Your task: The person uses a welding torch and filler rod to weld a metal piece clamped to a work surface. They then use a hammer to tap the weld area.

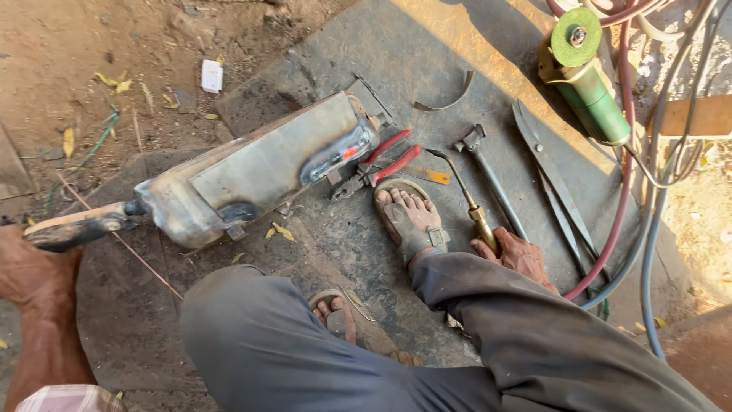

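At the centre of the dark metal plate (427,61) on the ground, we see a box-shaped sheet-metal tank (259,169) lying tilted, with a small red-hot spot near its right end. Its left end meets a pale handle (76,225), and our left hand (30,271) sits at that handle's near end; we cannot tell whether the fingers close around it. Our right hand (515,253) is clamped on the brass grip of a gas torch (465,200), whose thin curved nozzle points up toward the tank but stays apart from it. Between tank and torch lie red-handled pliers (377,164), just above our sandalled right foot (408,217); the left foot (335,313) shows between our grey trouser legs. Right of the torch we find a dark hammer-like tool (488,172) and long metal shears (553,183). Farther out, a green angle grinder (587,76) rests at the plate's upper right, beside red and blue hoses (629,198).
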